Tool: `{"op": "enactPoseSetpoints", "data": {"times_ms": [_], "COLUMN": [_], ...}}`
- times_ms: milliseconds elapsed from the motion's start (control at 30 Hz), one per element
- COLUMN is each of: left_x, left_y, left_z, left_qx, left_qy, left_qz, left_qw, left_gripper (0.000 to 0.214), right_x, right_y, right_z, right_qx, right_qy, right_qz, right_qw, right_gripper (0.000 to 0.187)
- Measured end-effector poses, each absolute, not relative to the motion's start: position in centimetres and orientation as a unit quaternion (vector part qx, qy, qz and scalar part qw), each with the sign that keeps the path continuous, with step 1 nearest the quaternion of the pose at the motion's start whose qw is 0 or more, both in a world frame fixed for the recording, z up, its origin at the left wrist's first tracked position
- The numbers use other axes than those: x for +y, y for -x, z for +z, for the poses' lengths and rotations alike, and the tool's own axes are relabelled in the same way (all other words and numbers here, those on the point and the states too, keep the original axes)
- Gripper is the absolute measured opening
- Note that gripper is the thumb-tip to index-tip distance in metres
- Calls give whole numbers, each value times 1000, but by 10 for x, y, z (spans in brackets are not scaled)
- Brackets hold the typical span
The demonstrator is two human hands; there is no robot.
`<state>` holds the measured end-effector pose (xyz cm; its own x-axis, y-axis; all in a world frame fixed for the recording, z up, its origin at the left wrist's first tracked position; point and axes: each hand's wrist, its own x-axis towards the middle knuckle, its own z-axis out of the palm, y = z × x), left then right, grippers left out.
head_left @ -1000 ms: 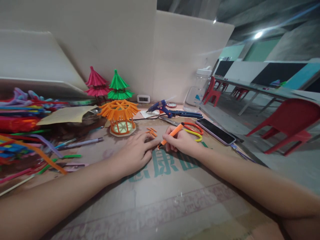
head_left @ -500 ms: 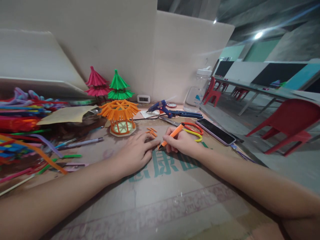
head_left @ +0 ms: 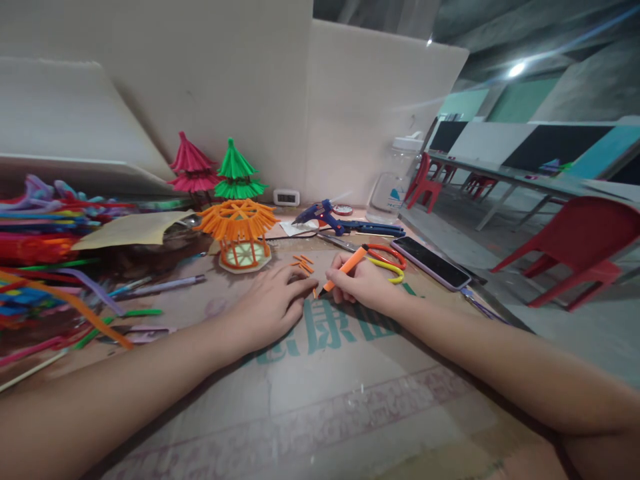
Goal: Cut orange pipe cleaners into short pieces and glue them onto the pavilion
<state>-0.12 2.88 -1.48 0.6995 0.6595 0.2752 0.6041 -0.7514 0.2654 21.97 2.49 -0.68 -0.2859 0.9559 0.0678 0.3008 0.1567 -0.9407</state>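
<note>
My right hand (head_left: 367,287) grips an orange craft knife (head_left: 345,269), its tip pointing down-left at a small orange straw piece (head_left: 315,292) on the cardboard mat (head_left: 350,373). My left hand (head_left: 270,303) lies flat on the mat with its fingers stretched toward that piece, the fingertips close to the knife tip. Several short cut orange pieces (head_left: 303,265) lie just beyond the hands. An orange straw pavilion (head_left: 239,233) stands behind the left hand.
Pink (head_left: 191,167) and green (head_left: 237,175) straw pagodas stand by the wall. A heap of coloured straws (head_left: 40,260) fills the left side. A blue glue gun (head_left: 327,215), red-handled scissors (head_left: 384,257), a phone (head_left: 430,262) and a plastic bottle (head_left: 395,183) lie to the right.
The knife tip and the left fingertips shifted very slightly; a small orange piece now shows between them. Otherwise both arms hold their place.
</note>
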Motion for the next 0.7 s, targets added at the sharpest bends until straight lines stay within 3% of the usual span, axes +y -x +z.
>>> {"op": "enactPoseSetpoints", "data": {"times_ms": [700], "left_x": [26], "left_y": [0], "left_z": [-14], "left_qx": [368], "left_qy": [-912], "left_qz": [168], "left_qw": [67], "left_gripper": [44], "right_x": [21], "right_y": [-217], "right_z": [0], "right_qx": [-682], "right_qy": [487], "right_qz": [424], "right_qw": [344], "right_gripper": [19]}}
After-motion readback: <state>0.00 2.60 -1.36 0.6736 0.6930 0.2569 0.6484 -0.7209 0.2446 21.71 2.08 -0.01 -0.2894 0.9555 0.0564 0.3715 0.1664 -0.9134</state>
